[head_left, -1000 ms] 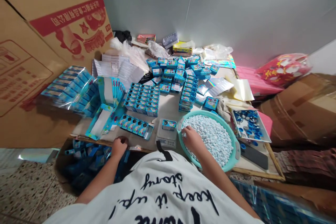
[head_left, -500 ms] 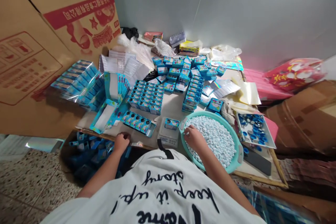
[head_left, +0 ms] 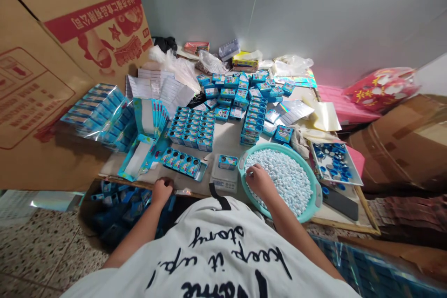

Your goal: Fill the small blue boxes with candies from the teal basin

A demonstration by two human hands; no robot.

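Observation:
My right hand (head_left: 260,181) is over the left side of a turquoise basin (head_left: 316,195), its fingers pinched together among small white and pale-blue candies (head_left: 289,181). Something small and pale shows at the fingertips. My left hand (head_left: 162,190) rests at the table's front edge with its fingers curled; whether they hold anything is hidden. Between the hands, a small blue box (head_left: 227,162) with a round window lies on a white scale (head_left: 223,179). Just beyond my left hand is a blue tray (head_left: 199,173) with a row of similar boxes (head_left: 179,162).
Stacked blue boxes (head_left: 191,128) and a loose heap (head_left: 230,93) cover the table's middle and back. To the right are a white carton of blue caps (head_left: 337,164) and a dark phone (head_left: 340,205). A box of blue packages (head_left: 118,214) stands below the left edge.
The view has shifted slightly, moving the background left. My right hand stays in the basin with its fingers drawn together. My left hand stays at the table edge.

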